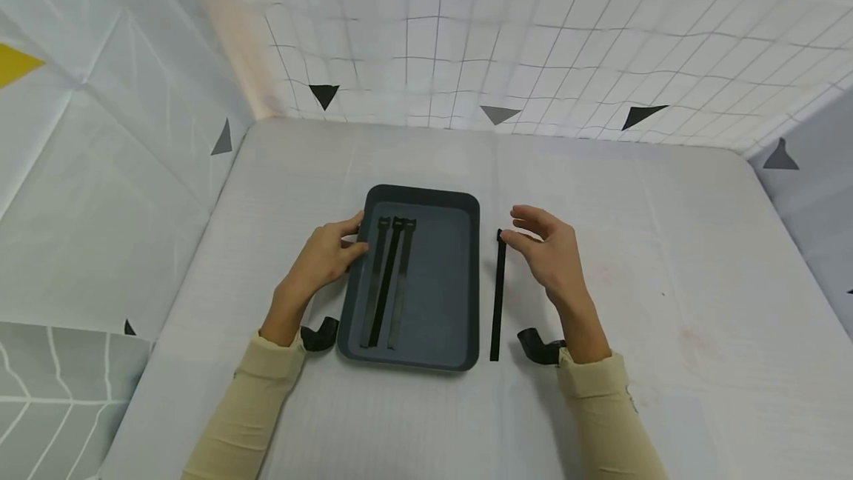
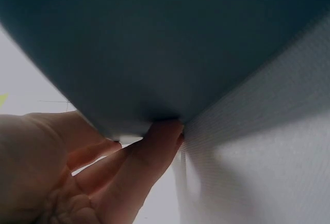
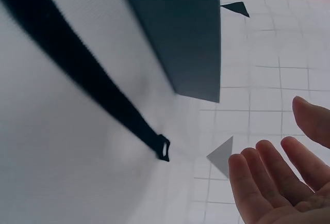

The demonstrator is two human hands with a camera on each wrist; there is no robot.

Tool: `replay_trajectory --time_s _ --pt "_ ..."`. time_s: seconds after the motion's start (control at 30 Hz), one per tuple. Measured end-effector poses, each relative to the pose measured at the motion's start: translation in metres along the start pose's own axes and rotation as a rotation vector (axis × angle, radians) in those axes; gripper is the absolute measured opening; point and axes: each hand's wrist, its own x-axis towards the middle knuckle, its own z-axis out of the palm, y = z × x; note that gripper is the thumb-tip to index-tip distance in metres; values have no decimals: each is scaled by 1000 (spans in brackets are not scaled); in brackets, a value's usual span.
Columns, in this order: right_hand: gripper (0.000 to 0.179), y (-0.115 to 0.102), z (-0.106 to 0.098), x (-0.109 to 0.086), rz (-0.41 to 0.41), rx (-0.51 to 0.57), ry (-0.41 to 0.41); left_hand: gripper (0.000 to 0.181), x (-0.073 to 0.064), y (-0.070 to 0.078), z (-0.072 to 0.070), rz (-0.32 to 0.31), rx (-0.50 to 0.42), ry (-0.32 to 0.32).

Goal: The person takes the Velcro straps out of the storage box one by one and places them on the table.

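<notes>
A dark grey-blue tray (image 1: pixel 436 280) lies on the table. My left hand (image 1: pixel 325 252) holds its left side, thumb over the rim and fingers along the outer wall; the left wrist view shows the fingers (image 2: pixel 154 146) against that wall. Inside, toward the left, three black hook-and-loop cable straps (image 1: pixel 389 284) lie side by side, slotted heads at the far end. Right of the tray, another black cable strap (image 1: pixel 497 302) lies lengthwise on the table. Beside its slotted head hovers my right hand (image 1: pixel 549 250), fingers loosely bent and apart from the strap in the right wrist view.
The white table (image 1: pixel 666 280) meets a white grid-lined sheet (image 1: pixel 533 43) at the back, with dark and grey triangles on it. White sheeting (image 1: pixel 100 169) hangs at the left. Black wrist-worn cameras (image 1: pixel 540 347) jut out below both hands, close to the table.
</notes>
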Motion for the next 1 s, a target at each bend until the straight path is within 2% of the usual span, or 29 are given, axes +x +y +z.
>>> replay_trajectory --time_s 0.3,0.7,1.0 --pt "43 -12 5 -1 -22 73 -27 65 -1 1 -3 -5 11 -10" --pt "40 -26 15 -5 -114 86 -27 64 0 0 -3 -5 9 -6" --pt "42 -34 23 -6 -95 56 -49 64 -1 1 -2 -2 7 -10"
